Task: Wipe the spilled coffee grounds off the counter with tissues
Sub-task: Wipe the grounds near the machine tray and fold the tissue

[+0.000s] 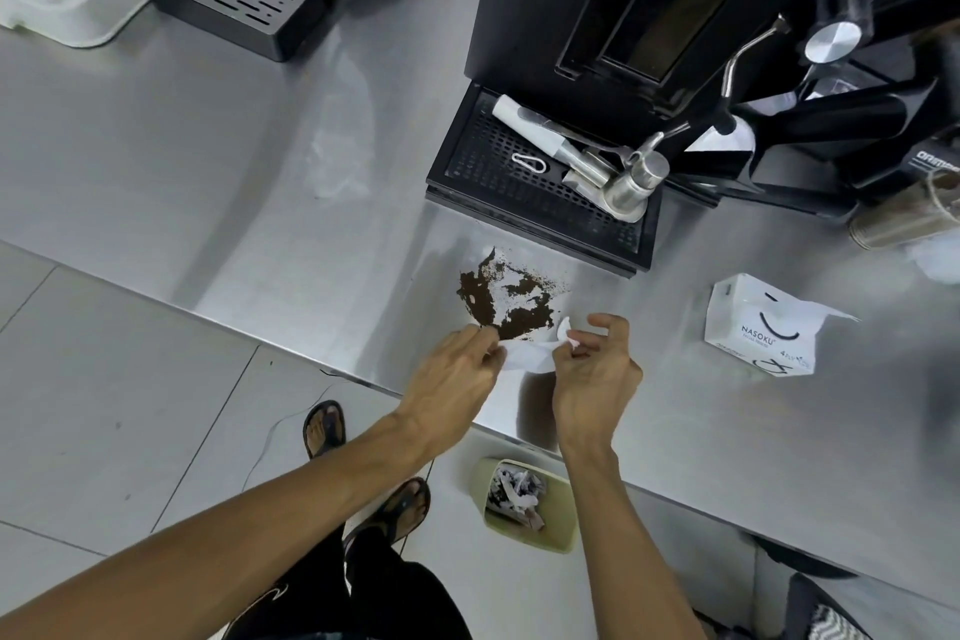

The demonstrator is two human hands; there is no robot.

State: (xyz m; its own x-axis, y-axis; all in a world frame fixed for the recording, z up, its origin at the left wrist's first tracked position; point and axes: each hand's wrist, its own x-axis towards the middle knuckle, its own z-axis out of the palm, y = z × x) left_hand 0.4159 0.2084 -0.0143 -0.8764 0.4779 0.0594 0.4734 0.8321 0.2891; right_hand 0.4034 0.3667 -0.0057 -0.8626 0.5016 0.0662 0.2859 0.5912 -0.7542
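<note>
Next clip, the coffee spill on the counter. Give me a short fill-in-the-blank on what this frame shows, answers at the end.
1. The left hand and right hand hold one white ____ between them.
2. The dark brown coffee grounds lie on the steel counter in front of the black ____ tray of the machine.
3. The pale green bin stands on the ____.

Answers: tissue; drip; floor

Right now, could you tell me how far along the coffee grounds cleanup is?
Partly done. Bare streaks cut through the coffee grounds, and crumpled tissues sit in the bin below the counter. In hand: left hand and right hand hold a tissue at the spill's near edge. Left: most of the dark patch.
</note>
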